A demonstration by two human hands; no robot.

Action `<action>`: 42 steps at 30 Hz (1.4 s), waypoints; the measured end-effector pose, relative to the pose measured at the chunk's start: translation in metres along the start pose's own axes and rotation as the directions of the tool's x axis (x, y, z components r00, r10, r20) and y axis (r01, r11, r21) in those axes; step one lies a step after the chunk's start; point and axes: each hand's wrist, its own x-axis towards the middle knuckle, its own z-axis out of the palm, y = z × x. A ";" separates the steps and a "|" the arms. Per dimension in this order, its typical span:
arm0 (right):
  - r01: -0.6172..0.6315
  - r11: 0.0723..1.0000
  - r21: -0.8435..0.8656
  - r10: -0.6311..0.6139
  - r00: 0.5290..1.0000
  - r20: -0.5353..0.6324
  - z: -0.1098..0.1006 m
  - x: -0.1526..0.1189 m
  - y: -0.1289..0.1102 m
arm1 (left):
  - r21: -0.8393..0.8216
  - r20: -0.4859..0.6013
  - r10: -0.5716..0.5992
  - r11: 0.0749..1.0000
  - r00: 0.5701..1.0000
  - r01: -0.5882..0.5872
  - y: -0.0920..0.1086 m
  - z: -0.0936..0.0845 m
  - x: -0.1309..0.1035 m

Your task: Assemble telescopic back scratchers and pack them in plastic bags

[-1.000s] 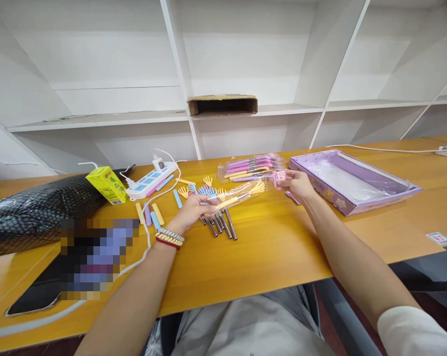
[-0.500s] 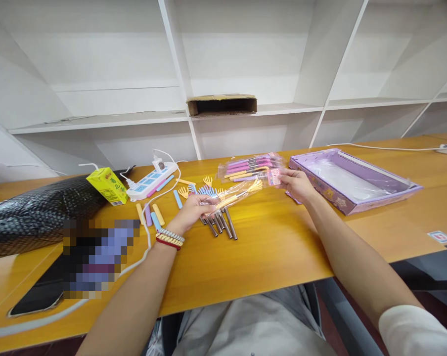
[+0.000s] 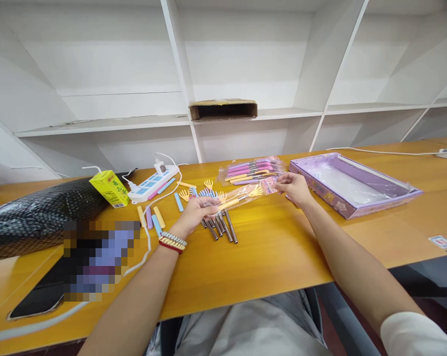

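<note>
A clear plastic bag holding a yellow back scratcher (image 3: 231,202) stretches between my hands above the table. My left hand (image 3: 198,213) pinches its handle end. The fingers of my right hand (image 3: 294,188) are closed on the other end, by the pink label beyond the yellow claw. Under and behind my left hand lie loose metal tubes (image 3: 229,230) with yellow and blue claw heads (image 3: 207,184). Just behind the held bag is a pile of bagged back scratchers (image 3: 249,168), purple, pink and yellow.
A purple tray-like box (image 3: 351,213) lined with clear plastic stands right. Left are loose coloured handles (image 3: 158,217), a power strip (image 3: 153,184), a yellow drink carton (image 3: 110,189), a black wrapped bundle (image 3: 41,212) and a phone (image 3: 41,291). White shelves behind hold a cardboard box (image 3: 223,110).
The bagged back scratcher stays between both hands, now held a little more level. My right hand has dipped slightly, and the view has tilted a little.
</note>
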 end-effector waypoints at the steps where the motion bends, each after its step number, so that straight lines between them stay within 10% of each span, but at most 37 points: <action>1: 0.006 1.000 0.003 -0.006 0.999 0.040 0.001 0.000 0.001 | -0.002 -0.006 -0.005 1.000 1.000 0.005 0.000 0.000 0.000; 14: -0.116 0.988 -0.100 0.125 0.988 0.088 -0.003 0.001 0.005 | -0.032 -0.029 -0.039 0.999 0.999 0.038 -0.003 -0.003 0.003; 24: -0.198 0.958 0.206 0.115 0.927 0.357 0.006 -0.003 0.002 | -0.096 -0.066 -0.013 0.995 0.998 0.006 -0.002 0.000 0.004; 34: -0.056 0.980 -0.190 0.065 0.997 0.045 0.011 0.008 0.028 | -0.074 -0.142 -0.016 0.997 0.990 0.006 0.005 0.003 0.013; 42: -0.063 0.805 -0.590 -0.064 0.979 -0.192 0.020 0.063 0.002 | 0.056 -0.495 0.042 0.998 0.868 -0.016 0.020 0.008 0.116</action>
